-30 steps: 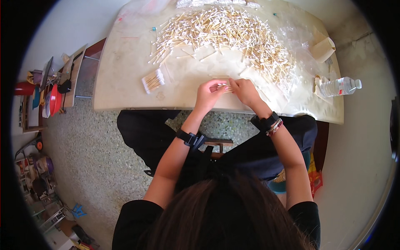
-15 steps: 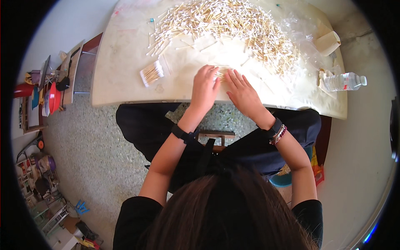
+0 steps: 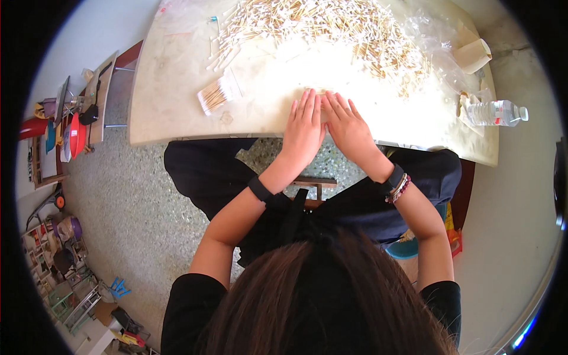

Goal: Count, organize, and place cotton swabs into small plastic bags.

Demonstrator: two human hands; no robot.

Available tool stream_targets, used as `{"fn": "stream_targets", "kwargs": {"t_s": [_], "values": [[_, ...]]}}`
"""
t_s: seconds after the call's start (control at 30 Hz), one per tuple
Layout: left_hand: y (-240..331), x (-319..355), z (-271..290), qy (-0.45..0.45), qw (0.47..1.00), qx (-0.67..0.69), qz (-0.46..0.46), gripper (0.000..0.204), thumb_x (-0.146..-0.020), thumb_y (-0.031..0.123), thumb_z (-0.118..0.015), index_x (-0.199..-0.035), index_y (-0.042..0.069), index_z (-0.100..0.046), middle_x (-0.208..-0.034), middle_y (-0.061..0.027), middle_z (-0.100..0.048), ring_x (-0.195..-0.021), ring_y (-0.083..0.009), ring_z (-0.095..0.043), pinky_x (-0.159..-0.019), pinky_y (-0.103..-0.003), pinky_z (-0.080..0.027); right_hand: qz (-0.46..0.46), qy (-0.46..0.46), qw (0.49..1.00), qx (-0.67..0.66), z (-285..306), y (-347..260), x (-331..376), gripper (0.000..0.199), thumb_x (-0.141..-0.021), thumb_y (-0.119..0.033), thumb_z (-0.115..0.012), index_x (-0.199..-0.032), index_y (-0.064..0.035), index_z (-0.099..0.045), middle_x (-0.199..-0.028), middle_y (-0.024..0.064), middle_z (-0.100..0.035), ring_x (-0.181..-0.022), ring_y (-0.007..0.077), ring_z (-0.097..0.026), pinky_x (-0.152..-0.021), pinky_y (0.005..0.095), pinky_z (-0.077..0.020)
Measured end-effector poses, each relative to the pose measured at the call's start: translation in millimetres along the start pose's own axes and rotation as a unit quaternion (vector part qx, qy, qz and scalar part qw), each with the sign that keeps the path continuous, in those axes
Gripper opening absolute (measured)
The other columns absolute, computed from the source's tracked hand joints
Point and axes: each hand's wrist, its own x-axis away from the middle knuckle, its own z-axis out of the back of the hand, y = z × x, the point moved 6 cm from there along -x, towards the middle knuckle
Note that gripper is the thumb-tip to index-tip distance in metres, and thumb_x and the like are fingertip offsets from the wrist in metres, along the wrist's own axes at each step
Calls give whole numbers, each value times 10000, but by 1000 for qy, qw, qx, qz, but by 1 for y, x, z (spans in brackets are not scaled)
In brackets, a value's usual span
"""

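My left hand (image 3: 304, 127) lies palm down near the front edge of the table, its fingers stretched forward. Beside it, my right hand (image 3: 350, 127) is also flat, with the index fingers of both hands nearly meeting. A few cotton swabs (image 3: 320, 91) show faintly at the fingertips; whatever lies under the palms is hidden. Beyond the hands spreads a large heap of loose cotton swabs (image 3: 319, 25) with white tips and wooden sticks. To the left of my left hand is a clear plastic bag of cotton swabs (image 3: 214, 96).
The pale table (image 3: 168, 109) has a curved near edge. At its right are crumpled clear plastic bags (image 3: 427, 32), a beige paper roll (image 3: 473, 56) and a clear water bottle (image 3: 496, 113) lying on its side. A side table (image 3: 102, 97) with basins stands on the left.
My left hand has flattened and turned palm down, and both hands have drawn together. The swabs seen between them are now mostly covered. The view has shifted slightly.
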Motion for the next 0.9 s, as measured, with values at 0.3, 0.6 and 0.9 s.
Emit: {"fn": "stream_targets", "kwargs": {"t_s": [0.3, 0.6, 0.9], "values": [[-8, -27, -8, 36, 999, -16, 2, 592, -868, 219, -512, -1329, -79, -291, -1428, -221, -226, -1336, -332, -214, -1079, -448, -197, 3, 17, 996, 85, -4, 25, -22, 544, -866, -197, -481, -1339, 16, -319, -1409, 149, -314, -1326, 263, -268, -1080, 418, -218], [-4, -8, 0, -19, 1000, -3, 1, 614, -872, 230, -503, -1338, -89, -263, -1421, -245, -220, -1337, -354, -197, -1080, -459, -186, 49, -55, 994, 86, 12, 1, -10, 574, -834, -84, -468, -1359, 30, -266, -1424, 155, -278, -1347, 264, -216, -1090, 414, -193], [-15, -26, -1, -10, 1000, 1, -10, 636, -876, 278, -503, -1346, -74, -262, -1425, -225, -234, -1338, -331, -210, -1085, -451, -176, 4, -33, 995, 99, -6, 16, -24, 575, -855, -174, -501, -1356, 9, -287, -1425, 149, -282, -1331, 262, -257, -1077, 419, -224]]}}
